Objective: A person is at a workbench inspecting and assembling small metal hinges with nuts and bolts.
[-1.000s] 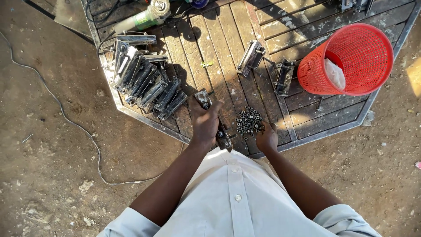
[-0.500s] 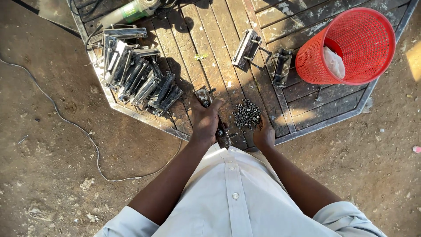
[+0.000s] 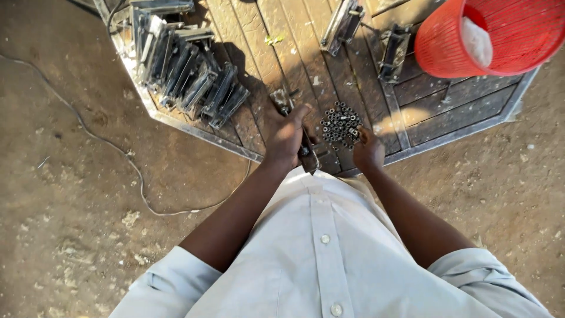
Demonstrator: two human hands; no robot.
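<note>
Gripping a metal hinge piece at the table's near edge, my left hand has its fingers curled tight around it, as before. My right hand has dipped its pinched fingertips into the pile of small nuts. Beyond, stacked metal brackets and a red basket have slid closer.

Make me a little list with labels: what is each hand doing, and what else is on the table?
left hand: grips a metal bracket against the wooden table
right hand: fingertips at the edge of the pile of small nuts
table's left side: row of metal brackets stacked on edge
table's top right: red basket with something white inside
ground: bare dirt with a thin cable
</note>
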